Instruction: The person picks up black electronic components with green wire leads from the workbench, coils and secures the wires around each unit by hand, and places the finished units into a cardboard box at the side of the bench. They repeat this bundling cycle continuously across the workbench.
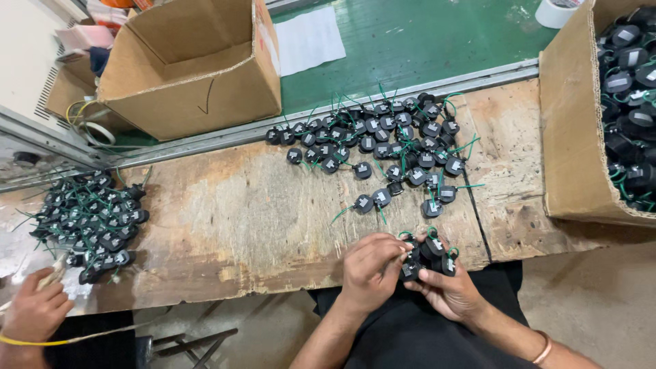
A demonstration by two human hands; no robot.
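Head view, looking down at a worn wooden bench [253, 219]. Both hands meet at the near edge of the bench, over the lap. Left hand [372, 270] closed, fingertips pinching one small black part out of the cluster of black parts with green wires [430, 253]. Right hand [451, 290] cupped under that cluster, fingers curled shut around several of the parts, thumb pressed against one. The cluster sits between the two hands, touching both, just off the bench edge. Just beyond the hands, a loose pile of the same parts [389, 147] spread over the middle of the bench, green leads sticking out in all directions. A second, tighter pile [92, 219] lies at the left end of the bench. Right edge: an open cardboard box [574, 137] filled with more of these parts. Far left: a larger cardboard box [198, 68], open, standing on a green surface [424, 41] beside a white sheet [307, 37]. Tape roll [555, 12] at top. Another person's hand [34, 311] at lower left, near a yellow cord [61, 339]
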